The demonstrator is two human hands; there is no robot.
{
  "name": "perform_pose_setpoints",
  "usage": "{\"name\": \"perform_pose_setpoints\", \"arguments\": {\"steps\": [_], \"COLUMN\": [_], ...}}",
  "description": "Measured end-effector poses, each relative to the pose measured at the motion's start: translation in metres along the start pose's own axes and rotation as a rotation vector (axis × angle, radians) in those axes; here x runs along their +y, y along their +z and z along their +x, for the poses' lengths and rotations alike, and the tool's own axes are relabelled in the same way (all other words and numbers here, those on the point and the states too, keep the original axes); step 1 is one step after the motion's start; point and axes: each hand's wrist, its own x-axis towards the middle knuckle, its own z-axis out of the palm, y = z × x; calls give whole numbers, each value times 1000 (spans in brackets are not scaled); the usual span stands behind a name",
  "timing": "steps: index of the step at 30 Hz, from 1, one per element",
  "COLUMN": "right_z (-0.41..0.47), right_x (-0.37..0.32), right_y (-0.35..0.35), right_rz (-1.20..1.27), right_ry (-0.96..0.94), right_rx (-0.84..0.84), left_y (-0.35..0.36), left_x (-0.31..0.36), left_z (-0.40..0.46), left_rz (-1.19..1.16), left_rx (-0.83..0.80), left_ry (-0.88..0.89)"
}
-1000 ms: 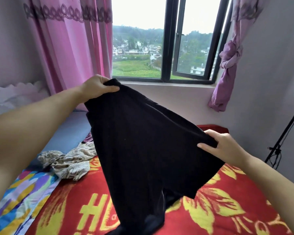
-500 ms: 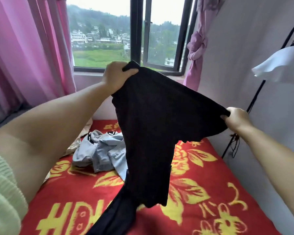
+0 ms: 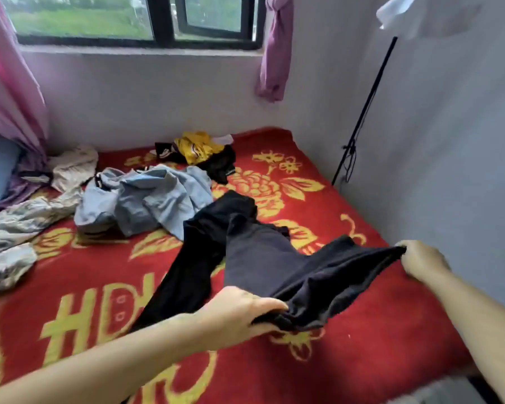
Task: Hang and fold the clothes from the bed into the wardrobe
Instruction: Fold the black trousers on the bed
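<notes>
Two hands, left (image 3: 239, 312) and right (image 3: 420, 262), each grip clenched on the waistband, have lowered the black trousers (image 3: 263, 258) from chest height onto the bed (image 3: 362, 360), legs trailing toward the shirt (image 3: 146, 199): folding can likely begin.

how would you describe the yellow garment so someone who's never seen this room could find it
Look at the red blanket on the bed, at its far edge below the window. The yellow garment lies crumpled there on black clothes. It is the only bright yellow piece of clothing.
</notes>
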Motion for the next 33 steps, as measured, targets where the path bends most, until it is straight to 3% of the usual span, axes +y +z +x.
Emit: {"name": "perform_pose_setpoints", "arguments": {"steps": [2, 6, 8, 10, 13, 14, 15, 16, 18, 20, 23, 26, 29, 31, 33], "right_z": [-32, -93, -112, -118, -110, -106, -101, -97, -99, -108, -113, -124, -149, -144, -121], "right_x": [29, 91, 114, 124, 103, 87, 68, 46, 4, -23, -20, 13, 34, 32, 22], "right_y": [58, 172, 206, 227, 227, 225, 224, 226, 240, 259, 285, 301, 311, 314, 313], "right_rz": [93, 401, 509, 518, 551, 579, 583, 575, 530, 466, 255, -251, -628, -568, -311], "right_ry": [86, 355, 472, 459, 265, 172, 57, -82, -396, -582, -598, -716, -955, -1005, -896], "right_rx": [-88, -185, -200, -183, -92, -67, -54, -71, -270, -581, -827, -1108, -1154, -1115, -1142], "left_y": [63, 185, 230, 266, 284, 293, 305, 308, 307, 301, 296, 287, 276, 268, 256], "left_x": [8, 14, 22, 30, 39, 43, 44, 45, 42, 39, 33, 26, 14, -7, -38], "left_z": [-28, -87, -110, -123, -119, -117, -115, -112, -104, -96, -90, -82, -69, -53, -31], "left_rz": [-20, -55, -133, -233, -431, -395, -274, -286, -398, -574, -685, -850, -1018, -1090, -1205], "left_rx": [-180, -425, -541, -669, -749, -786, -670, -623, -591, -585, -572, -584, -656, -732, -767], "left_ry": [-28, 92, -9, -109, -225, -134, -5, 15, -77, -222, -299, -377, -460, -516, -612]}}
